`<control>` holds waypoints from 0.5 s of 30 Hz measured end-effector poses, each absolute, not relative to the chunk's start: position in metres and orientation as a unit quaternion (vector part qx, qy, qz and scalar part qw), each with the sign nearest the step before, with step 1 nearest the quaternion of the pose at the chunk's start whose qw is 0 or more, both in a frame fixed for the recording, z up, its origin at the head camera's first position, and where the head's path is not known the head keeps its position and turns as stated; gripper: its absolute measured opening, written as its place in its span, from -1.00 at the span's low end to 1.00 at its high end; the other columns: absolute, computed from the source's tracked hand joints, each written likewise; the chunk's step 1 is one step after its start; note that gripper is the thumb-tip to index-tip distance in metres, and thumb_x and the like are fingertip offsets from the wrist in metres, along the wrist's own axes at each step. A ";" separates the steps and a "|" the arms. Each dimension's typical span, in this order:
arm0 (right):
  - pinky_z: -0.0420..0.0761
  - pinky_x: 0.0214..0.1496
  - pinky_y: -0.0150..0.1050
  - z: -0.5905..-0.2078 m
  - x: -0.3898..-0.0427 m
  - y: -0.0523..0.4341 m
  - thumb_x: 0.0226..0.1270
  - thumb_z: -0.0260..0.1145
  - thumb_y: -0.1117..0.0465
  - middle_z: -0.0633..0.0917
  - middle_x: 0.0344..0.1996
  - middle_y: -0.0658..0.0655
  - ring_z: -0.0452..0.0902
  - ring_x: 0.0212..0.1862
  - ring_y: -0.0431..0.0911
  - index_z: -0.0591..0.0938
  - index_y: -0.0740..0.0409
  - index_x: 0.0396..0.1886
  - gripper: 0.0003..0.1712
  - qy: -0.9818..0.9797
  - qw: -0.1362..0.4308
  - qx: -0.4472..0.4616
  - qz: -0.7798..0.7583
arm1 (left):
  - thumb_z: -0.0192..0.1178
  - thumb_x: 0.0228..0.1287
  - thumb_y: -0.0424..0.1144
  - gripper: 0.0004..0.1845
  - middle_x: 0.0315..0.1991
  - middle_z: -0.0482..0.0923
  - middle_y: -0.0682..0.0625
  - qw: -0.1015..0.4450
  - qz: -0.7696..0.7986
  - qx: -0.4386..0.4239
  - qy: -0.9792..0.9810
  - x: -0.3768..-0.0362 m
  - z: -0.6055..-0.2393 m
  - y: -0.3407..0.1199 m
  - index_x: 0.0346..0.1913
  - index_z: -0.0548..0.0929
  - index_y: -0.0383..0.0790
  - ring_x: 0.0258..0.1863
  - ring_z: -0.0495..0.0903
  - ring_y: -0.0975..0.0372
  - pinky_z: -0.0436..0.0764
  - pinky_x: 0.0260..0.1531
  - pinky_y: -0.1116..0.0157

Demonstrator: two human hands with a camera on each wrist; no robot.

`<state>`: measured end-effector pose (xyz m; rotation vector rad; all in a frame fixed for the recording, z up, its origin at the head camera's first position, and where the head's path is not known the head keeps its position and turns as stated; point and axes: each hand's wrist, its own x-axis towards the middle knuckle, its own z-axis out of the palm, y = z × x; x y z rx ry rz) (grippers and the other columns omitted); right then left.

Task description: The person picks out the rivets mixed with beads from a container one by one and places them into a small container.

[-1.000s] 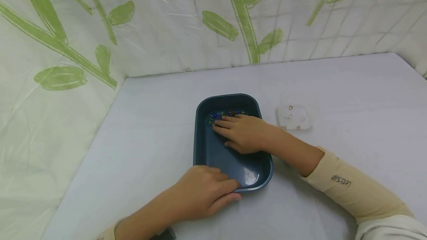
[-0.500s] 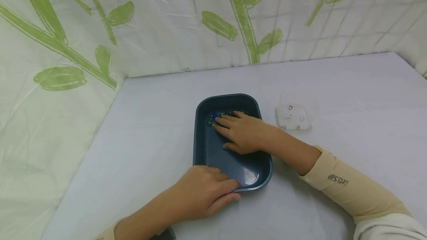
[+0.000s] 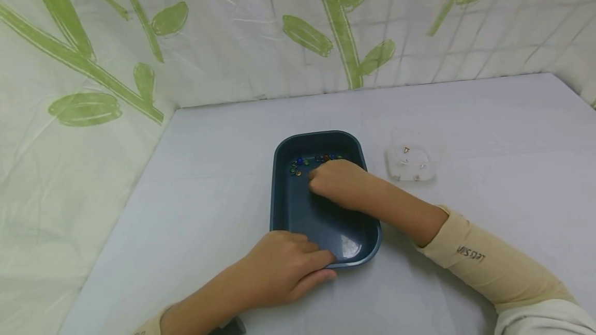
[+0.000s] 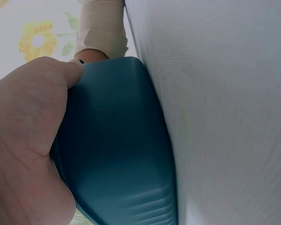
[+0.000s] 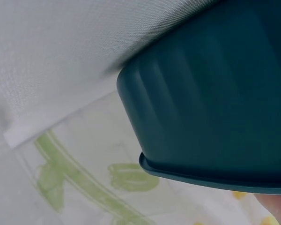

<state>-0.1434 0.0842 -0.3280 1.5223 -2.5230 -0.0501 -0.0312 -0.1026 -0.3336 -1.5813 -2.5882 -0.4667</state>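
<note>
Inside the blue tray (image 3: pixel 288 206), right hand (image 3: pixel 337 182) curls beside beads (image 3: pixel 300 164), contents unseen; left hand (image 3: pixel 284 268) grips its rim.

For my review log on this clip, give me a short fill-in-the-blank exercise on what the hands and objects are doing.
1. The left hand holds the near rim of the dark blue ____.
2. The right hand is inside the tray, fingers curled, beside the small coloured ____.
3. To the right of the tray, a clear ____ lies on the table.

Missing words: tray; beads; dish
</note>
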 end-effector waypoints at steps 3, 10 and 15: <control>0.56 -0.44 -0.21 -0.328 -0.144 0.084 0.23 0.41 0.43 0.63 -0.51 -0.02 0.48 -0.53 -0.17 0.68 0.05 -0.56 -0.76 -0.851 0.101 0.514 -0.019 | 0.00 0.57 0.04 -0.71 -0.57 0.41 0.25 0.032 -0.154 -0.514 -0.843 -0.031 -0.333 -0.102 -0.27 0.61 0.01 -0.58 0.30 0.44 0.21 -0.54 0.54; 0.53 -0.46 -0.23 -0.326 -0.145 0.084 0.21 0.41 0.45 0.60 -0.55 -0.03 0.42 -0.55 -0.19 0.66 0.04 -0.61 -0.71 -0.848 0.100 0.520 -0.019 | 0.01 0.56 0.04 -0.71 -0.57 0.43 0.25 0.028 -0.155 -0.513 -0.844 -0.032 -0.333 -0.102 -0.26 0.62 0.01 -0.58 0.30 0.44 0.21 -0.53 0.54; 0.50 -0.46 -0.22 -0.325 -0.146 0.085 0.18 0.38 0.51 0.57 -0.57 -0.02 0.42 -0.56 -0.16 0.65 0.05 -0.60 -0.70 -0.843 0.095 0.530 -0.007 | 0.00 0.57 0.04 -0.71 -0.57 0.44 0.25 0.029 -0.155 -0.515 -0.843 -0.032 -0.334 -0.102 -0.25 0.63 0.00 -0.58 0.31 0.43 0.22 -0.53 0.54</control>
